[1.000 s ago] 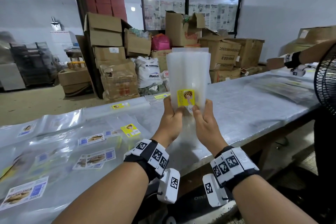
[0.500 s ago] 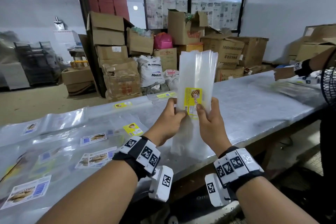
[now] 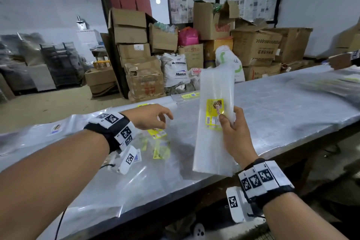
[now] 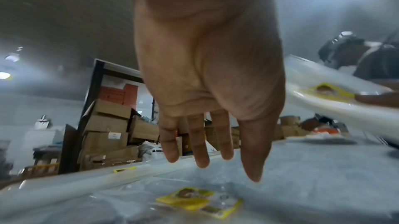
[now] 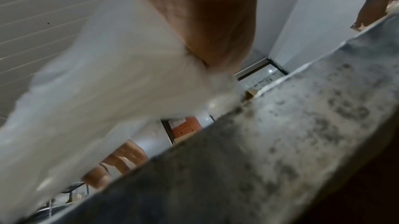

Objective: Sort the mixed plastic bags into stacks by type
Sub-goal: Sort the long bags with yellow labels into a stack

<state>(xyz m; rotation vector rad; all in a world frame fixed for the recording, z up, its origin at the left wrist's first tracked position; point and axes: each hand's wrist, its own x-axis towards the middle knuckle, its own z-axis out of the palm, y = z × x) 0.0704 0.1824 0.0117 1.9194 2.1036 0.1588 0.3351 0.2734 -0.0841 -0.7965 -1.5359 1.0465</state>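
Observation:
My right hand grips a thick bundle of clear bags with a yellow label, held upright over the table's near edge. The same bundle fills the right wrist view as a white blur against my palm. My left hand hovers with relaxed fingers above loose clear bags with yellow labels on the table; one such yellow label lies just below my fingertips. It holds nothing. More flat bags with blue and white labels spread to the left.
The long metal table runs left to right. A stack of yellow-labelled bags sits at its far edge. Another person's hand works at the far right. Cardboard boxes and sacks pile up behind the table.
My left hand has let go of the bundle and swung left and down over the loose bags. The right hand alone keeps the bundle, now tilted and lower.

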